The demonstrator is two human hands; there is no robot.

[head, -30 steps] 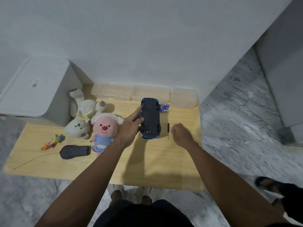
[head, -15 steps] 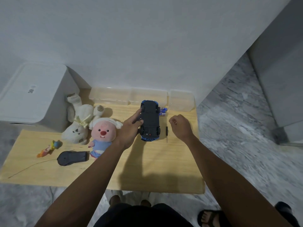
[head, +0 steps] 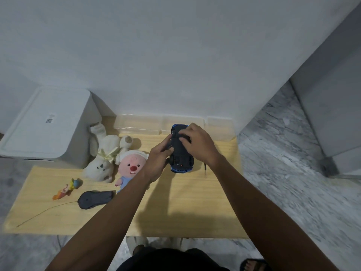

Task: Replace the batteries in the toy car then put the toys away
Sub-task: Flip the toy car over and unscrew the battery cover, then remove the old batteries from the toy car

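Observation:
The blue toy car (head: pixel 181 160) lies upside down on the wooden table (head: pixel 175 208), its black underside facing up. My left hand (head: pixel 159 160) grips its left side. My right hand (head: pixel 197 142) rests on top of the underside, fingertips pressing near the middle and covering the far half. A thin black screwdriver (head: pixel 205 170) lies on the table just right of the car. The batteries are hidden behind my right hand.
A white plush (head: pixel 103 155), a pink plush (head: pixel 130 169), a small orange figure (head: pixel 67 188) and a black remote (head: pixel 95 199) with a wire lie left. Clear plastic boxes (head: pixel 140 125) line the wall. A white bin (head: pixel 46 126) stands at left.
My right hand has left the screwdriver's side and moved up-left onto the car's underside. My left hand has kept hold of the car.

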